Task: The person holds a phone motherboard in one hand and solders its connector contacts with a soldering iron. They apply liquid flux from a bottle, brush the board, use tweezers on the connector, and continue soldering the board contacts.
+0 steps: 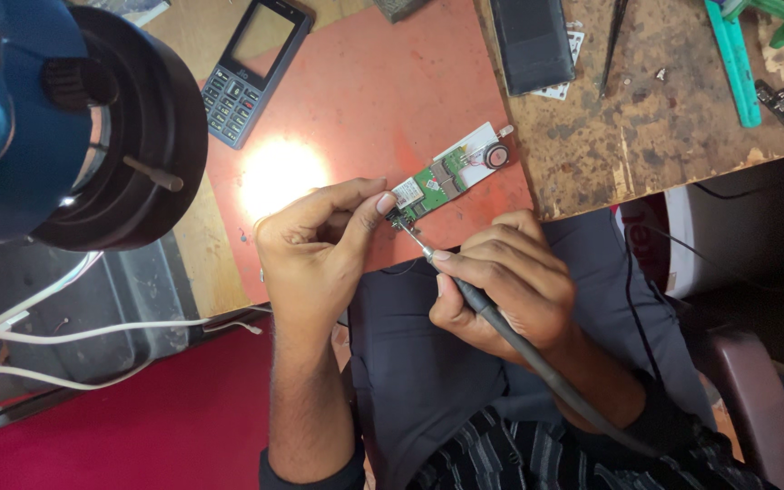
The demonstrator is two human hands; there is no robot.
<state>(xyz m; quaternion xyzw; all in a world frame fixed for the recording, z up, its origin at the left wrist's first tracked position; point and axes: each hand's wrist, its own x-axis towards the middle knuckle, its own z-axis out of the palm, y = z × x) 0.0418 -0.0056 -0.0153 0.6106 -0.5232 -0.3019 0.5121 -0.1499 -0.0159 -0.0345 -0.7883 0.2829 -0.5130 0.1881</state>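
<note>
Green circuit board (442,179) is pinned by its near end at the edge of a red mat (365,100), pinched between the thumb and forefinger of the left hand (315,249). A grey-handled soldering iron (465,295) is gripped pen-style in the closed right hand (501,286), its tip touching the board's near end (beside the left fingertips). On the mat a keypad phone (251,68) is seen; beyond, a worn wooden bench (673,109) and blue microscope head (38,118).
</note>
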